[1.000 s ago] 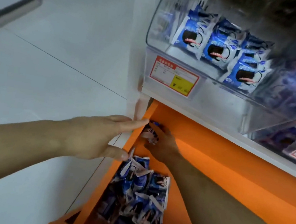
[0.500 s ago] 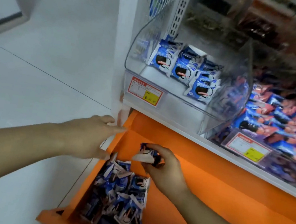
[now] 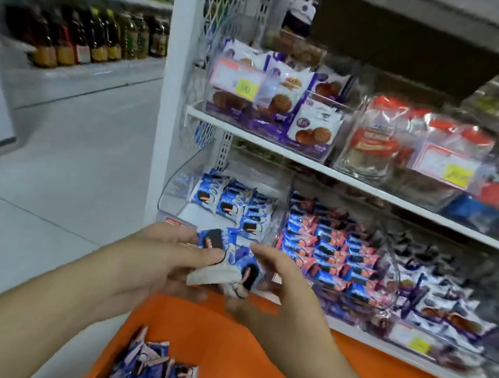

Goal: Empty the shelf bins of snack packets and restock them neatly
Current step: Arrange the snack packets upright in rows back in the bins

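Note:
Both hands meet in front of the lower shelf, holding blue cookie packets (image 3: 226, 262) between them. My left hand (image 3: 156, 259) pinches the packets with thumb on top. My right hand (image 3: 279, 291) curls round their right side. Just behind stands a clear curved bin (image 3: 179, 179) with a few blue packets (image 3: 233, 205) in it. On the orange shelf (image 3: 252, 354) below lies a pile of the same blue packets (image 3: 151, 369).
To the right, a second bin holds several blue-and-pink packets (image 3: 329, 250), then a bin of purple-and-white packets (image 3: 439, 302). The upper shelf carries bins of purple waffle packets (image 3: 284, 104) and red-topped packets (image 3: 407, 136). A white post (image 3: 172, 90) stands left; bottles (image 3: 87, 34) line the far aisle.
The view has tilted up to the shelves. My right hand lifted a packet from the orange shelf, and my left hand left the shelf's edge to join it on the packets.

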A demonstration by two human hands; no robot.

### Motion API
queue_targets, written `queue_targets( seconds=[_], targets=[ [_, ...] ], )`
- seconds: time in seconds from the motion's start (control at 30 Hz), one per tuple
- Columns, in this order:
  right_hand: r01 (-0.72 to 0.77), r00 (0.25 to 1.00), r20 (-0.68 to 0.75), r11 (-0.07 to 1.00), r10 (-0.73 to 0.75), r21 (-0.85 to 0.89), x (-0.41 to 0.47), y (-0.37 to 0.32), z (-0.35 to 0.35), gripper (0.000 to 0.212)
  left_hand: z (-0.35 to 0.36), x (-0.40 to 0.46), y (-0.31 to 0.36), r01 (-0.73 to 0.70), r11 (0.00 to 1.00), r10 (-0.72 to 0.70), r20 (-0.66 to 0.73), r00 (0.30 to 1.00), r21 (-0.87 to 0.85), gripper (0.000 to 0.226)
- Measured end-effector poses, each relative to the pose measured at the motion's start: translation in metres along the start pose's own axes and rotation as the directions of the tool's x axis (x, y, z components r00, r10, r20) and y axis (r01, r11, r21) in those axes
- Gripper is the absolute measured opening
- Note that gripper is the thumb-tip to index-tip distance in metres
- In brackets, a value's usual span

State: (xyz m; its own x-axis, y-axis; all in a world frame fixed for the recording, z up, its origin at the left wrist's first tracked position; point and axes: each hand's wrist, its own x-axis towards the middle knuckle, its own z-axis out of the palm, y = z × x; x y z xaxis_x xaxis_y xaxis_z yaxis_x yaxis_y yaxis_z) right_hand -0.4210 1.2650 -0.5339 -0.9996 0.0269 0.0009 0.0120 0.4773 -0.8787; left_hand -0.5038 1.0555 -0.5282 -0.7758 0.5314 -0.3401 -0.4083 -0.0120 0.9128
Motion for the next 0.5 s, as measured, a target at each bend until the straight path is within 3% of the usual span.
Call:
queue_targets(
  seconds=[0.17,0.3,0.4,0.5],
  targets=[
    [-0.03,1.0,0.004,0.988,0.029,0.154,-0.012,-0.006,-0.023,0.064,0.019,-0.008,-0.004,-0.055,0.998,0.056,0.061,0.997,-0.016,0.042],
    [0.013,1.0,0.024,0.993,-0.016,0.12,-0.011,-0.011,-0.04,0.062,0.017,-0.003,0.0,-0.092,0.993,0.098,0.087,0.991,-0.076,0.048],
    [0.011,0.995,0.094,0.994,-0.022,0.109,-0.011,-0.01,-0.044,0.061,0.016,0.001,0.004,-0.113,0.994,0.112,0.098,0.989,-0.001,0.044],
    [0.025,0.996,0.085,0.988,-0.038,0.15,-0.003,-0.006,-0.044,0.042,0.008,0.007,0.008,-0.137,0.99,0.135,0.046,0.99,0.03,0.044]
  ],
)
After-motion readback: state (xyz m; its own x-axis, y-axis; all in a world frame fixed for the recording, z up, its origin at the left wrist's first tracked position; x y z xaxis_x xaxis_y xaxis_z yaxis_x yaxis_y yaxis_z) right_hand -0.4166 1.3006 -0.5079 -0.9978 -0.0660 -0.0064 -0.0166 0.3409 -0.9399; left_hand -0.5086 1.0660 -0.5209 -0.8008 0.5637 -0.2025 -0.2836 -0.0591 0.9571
